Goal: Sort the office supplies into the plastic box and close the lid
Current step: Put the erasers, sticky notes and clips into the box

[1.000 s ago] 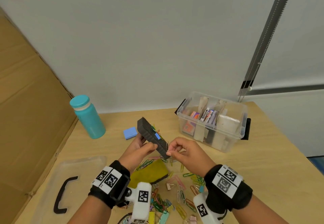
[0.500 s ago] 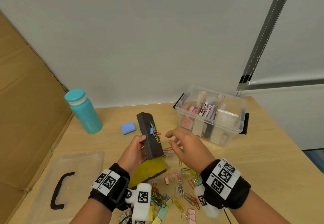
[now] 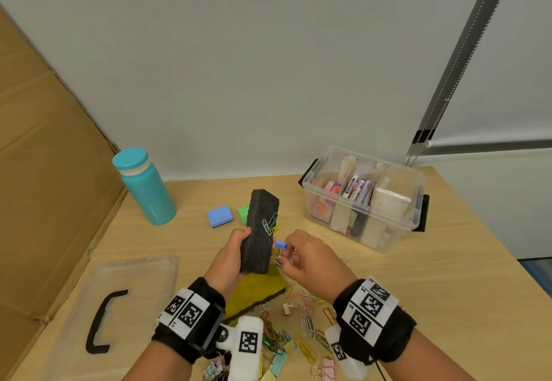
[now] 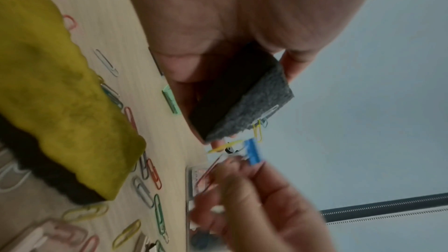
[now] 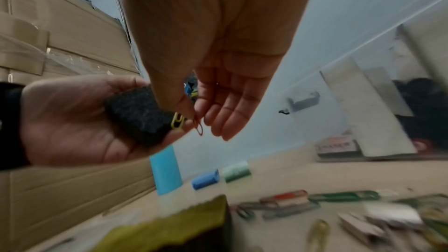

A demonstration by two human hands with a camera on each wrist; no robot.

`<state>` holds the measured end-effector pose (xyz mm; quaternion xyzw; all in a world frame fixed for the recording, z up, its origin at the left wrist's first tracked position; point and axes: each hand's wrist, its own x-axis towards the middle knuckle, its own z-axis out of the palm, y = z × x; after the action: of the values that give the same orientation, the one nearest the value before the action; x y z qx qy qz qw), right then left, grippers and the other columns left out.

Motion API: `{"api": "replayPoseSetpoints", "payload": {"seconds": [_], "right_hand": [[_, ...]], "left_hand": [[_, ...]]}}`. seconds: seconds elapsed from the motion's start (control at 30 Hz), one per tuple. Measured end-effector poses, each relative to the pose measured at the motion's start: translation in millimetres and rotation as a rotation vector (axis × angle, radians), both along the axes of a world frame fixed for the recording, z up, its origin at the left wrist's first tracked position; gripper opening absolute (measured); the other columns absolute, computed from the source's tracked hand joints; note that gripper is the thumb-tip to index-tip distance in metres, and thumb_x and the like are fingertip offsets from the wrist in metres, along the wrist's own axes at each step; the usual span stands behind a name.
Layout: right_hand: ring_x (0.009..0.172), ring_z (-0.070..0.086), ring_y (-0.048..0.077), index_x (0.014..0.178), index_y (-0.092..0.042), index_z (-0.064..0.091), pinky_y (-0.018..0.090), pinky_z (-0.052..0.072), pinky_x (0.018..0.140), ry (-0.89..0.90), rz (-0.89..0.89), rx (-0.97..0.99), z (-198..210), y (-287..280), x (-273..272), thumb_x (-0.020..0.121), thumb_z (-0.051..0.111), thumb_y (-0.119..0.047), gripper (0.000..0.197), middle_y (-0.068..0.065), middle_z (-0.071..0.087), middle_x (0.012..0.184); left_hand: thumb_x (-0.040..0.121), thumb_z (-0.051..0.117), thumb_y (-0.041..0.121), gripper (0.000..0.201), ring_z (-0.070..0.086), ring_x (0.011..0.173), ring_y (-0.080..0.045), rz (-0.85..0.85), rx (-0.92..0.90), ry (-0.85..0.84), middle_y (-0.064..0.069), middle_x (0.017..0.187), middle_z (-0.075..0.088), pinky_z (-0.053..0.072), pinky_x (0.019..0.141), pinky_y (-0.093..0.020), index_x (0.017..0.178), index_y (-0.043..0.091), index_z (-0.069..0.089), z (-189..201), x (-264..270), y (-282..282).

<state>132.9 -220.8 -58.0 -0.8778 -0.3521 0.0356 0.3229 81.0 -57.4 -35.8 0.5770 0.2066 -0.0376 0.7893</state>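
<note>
Right, nearest our edge of the desk point(image 3: 448, 261) lie loose paper clips point(image 3: 307, 325) & pastel binder clips, w/ a yellow sponge point(image 3: 254, 289) just beyond. Above it our left hand point(image 3: 228, 258) grips the black eraser block point(image 3: 260, 231), upright, slightly tilted, clips stuck to its face. Our right hand point(image 3: 304, 256), just beside it, pinches a red paper clip point(image 5: 198, 125) betw. thumb & forefinger, other fingers relaxed; a small blue clip point(image 3: 280, 244) sits at the fingertips. Lid point(image 3: 119, 285) lies flat nr the left edge. Plastic box point(image 3: 363, 201) stands open at the far right corner, well apart from both hands.
</note>
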Motion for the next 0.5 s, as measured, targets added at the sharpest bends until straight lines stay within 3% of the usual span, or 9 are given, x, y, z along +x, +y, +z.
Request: {"api": "replayPoseSetpoints", "payload": {"seconds": [0.1,0.23,0.3,0.37,0.5], "right_hand": [[0.074,0.053,0.019,0.090,-0.013,0.055,0.032,0.043,0.068,0.019,0.013,-0.288,-13.5,-12.2,-2.8,0.089,0.048,-0.023,0.012,0.002,0.056,0.094],[0.095,0.057,0.025,0.101,-0.013,0.057,0.034,0.045,0.072,0.020,-0.035,-0.494,-20.5,-23.1,-0.5,0.090,0.042,-0.016,0.019,0.004,0.056,0.107],[0.098,0.055,0.020,0.110,-0.018,0.056,0.031,0.044,0.072,-0.046,-0.069,-0.414,-14.6,-23.1,0.2,0.092,0.042,-0.019,0.022,-0.001,0.053,0.112],[0.093,0.054,0.013,0.110,-0.022,0.053,0.025,0.041,0.067,-0.147,-0.087,-0.206,-1.7,-18.9,-0.9,0.093,0.044,-0.024,0.019,-0.006,0.051,0.110],[0.092,0.051,0.003,0.117,-0.025,0.048,0.018,0.048,0.071,-0.201,-0.054,0.117,17.3,-2.6,-1.3,0.092,0.052,-0.030,0.026,-0.012,0.044,0.117]], "left_hand": [[0.100,0.027,0.031,0.044,0.063,0.092,-0.036,0.030,-0.065,-0.012,-0.019,0.098,0.070,0.045,0.097,-0.051,0.104,0.004,0.062,3.2,-0.3,1.6],[0.100,0.027,0.032,0.044,0.063,0.088,-0.036,0.017,-0.072,-0.011,-0.018,0.092,0.070,0.046,0.094,-0.050,0.105,0.004,0.060,3.8,-0.1,2.0],[0.100,0.026,0.033,0.045,0.064,0.088,-0.035,-0.004,-0.037,0.001,-0.018,0.095,0.069,0.050,0.087,-0.044,0.110,0.004,0.058,1.3,-1.0,2.1],[0.101,0.025,0.035,0.047,0.064,0.086,-0.033,-0.020,-0.018,0.007,-0.020,0.098,0.068,0.052,0.080,-0.040,0.113,0.004,0.057,-0.6,-1.2,0.3],[0.099,0.030,0.041,0.047,0.065,0.078,-0.029,-0.062,-0.003,-0.013,-0.019,0.092,0.069,0.053,0.079,-0.040,0.113,0.005,0.058,1.9,-0.8,-6.3]]}}
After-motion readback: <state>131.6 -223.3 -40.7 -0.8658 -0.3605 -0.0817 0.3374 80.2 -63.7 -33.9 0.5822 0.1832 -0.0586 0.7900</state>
